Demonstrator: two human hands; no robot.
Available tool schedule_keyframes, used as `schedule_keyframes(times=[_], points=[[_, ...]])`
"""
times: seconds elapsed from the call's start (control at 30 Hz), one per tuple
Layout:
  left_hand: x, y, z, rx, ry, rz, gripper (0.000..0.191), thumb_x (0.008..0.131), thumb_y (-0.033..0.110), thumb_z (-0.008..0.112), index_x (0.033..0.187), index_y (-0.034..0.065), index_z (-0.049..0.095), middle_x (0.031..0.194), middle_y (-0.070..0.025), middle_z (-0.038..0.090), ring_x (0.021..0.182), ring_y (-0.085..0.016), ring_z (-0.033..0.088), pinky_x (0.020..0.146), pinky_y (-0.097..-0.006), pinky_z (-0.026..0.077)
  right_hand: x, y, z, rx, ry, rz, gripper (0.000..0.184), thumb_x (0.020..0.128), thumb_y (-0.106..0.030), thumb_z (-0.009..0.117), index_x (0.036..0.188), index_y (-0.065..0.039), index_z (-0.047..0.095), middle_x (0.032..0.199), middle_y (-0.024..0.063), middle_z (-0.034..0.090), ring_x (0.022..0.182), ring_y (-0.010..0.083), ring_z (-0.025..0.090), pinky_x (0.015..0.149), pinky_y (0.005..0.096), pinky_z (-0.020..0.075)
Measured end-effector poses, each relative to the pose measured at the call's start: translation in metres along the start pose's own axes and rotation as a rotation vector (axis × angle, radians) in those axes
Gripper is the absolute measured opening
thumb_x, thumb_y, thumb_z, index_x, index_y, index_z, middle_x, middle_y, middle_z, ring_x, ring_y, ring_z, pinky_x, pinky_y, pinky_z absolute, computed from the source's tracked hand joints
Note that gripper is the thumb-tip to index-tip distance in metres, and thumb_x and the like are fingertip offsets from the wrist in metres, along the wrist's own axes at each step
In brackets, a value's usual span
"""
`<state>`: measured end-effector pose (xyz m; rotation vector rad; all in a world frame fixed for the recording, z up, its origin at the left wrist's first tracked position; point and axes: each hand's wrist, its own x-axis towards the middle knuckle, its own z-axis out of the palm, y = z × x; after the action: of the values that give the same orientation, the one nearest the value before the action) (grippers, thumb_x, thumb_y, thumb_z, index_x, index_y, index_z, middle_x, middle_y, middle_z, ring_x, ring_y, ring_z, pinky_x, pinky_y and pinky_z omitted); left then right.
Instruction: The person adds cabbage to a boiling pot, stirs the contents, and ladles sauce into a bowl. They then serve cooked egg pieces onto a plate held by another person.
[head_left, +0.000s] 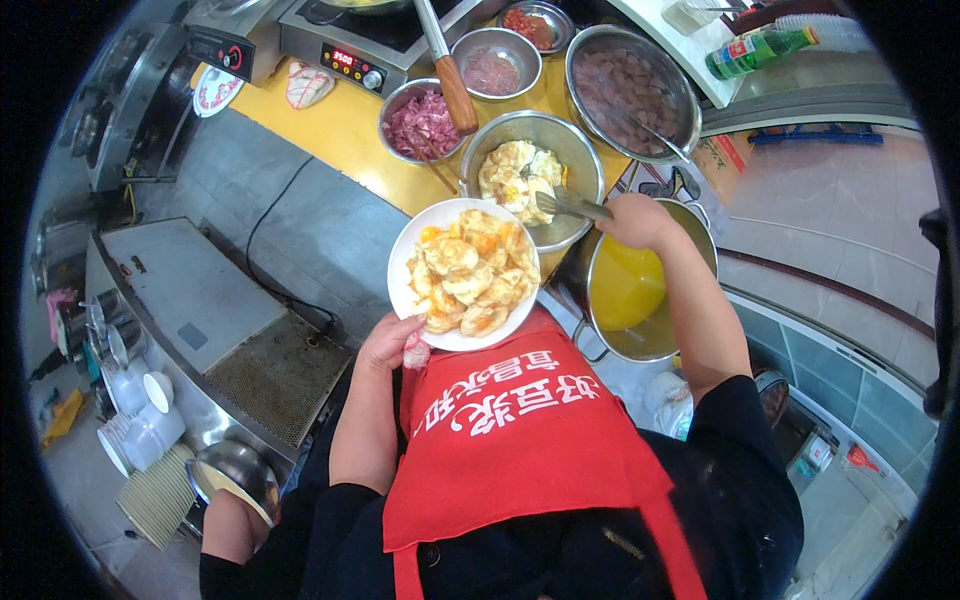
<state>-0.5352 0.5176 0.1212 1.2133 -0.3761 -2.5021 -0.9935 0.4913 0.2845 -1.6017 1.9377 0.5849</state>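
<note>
My left hand (394, 341) grips the near-left rim of a white plate (399, 262). Browned fried eggs (469, 277) are heaped on the plate, just above my red apron (517, 450). A slotted metal serving utensil (574, 206) is held in my right hand (637, 220). Its end reaches into a stainless-steel bowl (581, 154), against more fried eggs (517, 176) inside. The plate's far edge overlaps the near-left side of this bowl in view; whether they touch, I cannot tell.
Chopped purple onion (424, 124), diced dark food (622, 94) and a wooden-handled tool (454, 90) are on or above the yellow counter (330, 135). An induction cooker (352, 67) stands behind. A large pot (630, 285) holds yellow liquid. Lower left, another person's forearm (232, 529) reaches into a steel bowl (240, 469).
</note>
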Motion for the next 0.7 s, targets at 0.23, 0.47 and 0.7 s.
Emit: schedule_keyframes(times=[0.23, 0.47, 0.7], points=[[0.003, -0.004, -0.003, -0.004, -0.015, 0.000, 0.046, 0.097, 0.006, 0.068, 0.138, -0.0088, 0.055, 0.132, -0.0211, 0.067, 0.116, -0.029, 0.070, 0.100, -0.0410, 0.057, 0.001, 0.018, 0.001, 0.187, 0.011, -0.095, 0.039, 0.091, -0.038, 0.065, 0.107, -0.004, 0.077, 0.097, 0.0239, 0.073, 0.091, 0.0419, 0.070, 0.084, 0.0500, 0.0544], [0.003, -0.007, -0.004, -0.037, -0.004, -0.016, 0.048, 0.097, 0.006, 0.068, 0.141, -0.0092, 0.053, 0.134, -0.0214, 0.066, 0.117, -0.030, 0.069, 0.100, -0.0414, 0.057, -0.008, 0.017, -0.002, 0.356, -0.036, 0.020, 0.039, 0.091, -0.037, 0.067, 0.108, -0.002, 0.075, 0.099, 0.0237, 0.073, 0.095, 0.0411, 0.070, 0.086, 0.0494, 0.0540], [0.004, -0.007, -0.006, -0.066, -0.017, -0.043, 0.050, 0.097, 0.005, 0.068, 0.142, -0.0097, 0.052, 0.135, -0.0217, 0.066, 0.117, -0.030, 0.069, 0.100, -0.0415, 0.057, 0.007, 0.016, 0.020, 0.224, 0.024, -0.064, 0.043, 0.093, -0.039, 0.066, 0.113, -0.003, 0.073, 0.105, 0.0233, 0.073, 0.100, 0.0428, 0.069, 0.088, 0.0500, 0.0538]])
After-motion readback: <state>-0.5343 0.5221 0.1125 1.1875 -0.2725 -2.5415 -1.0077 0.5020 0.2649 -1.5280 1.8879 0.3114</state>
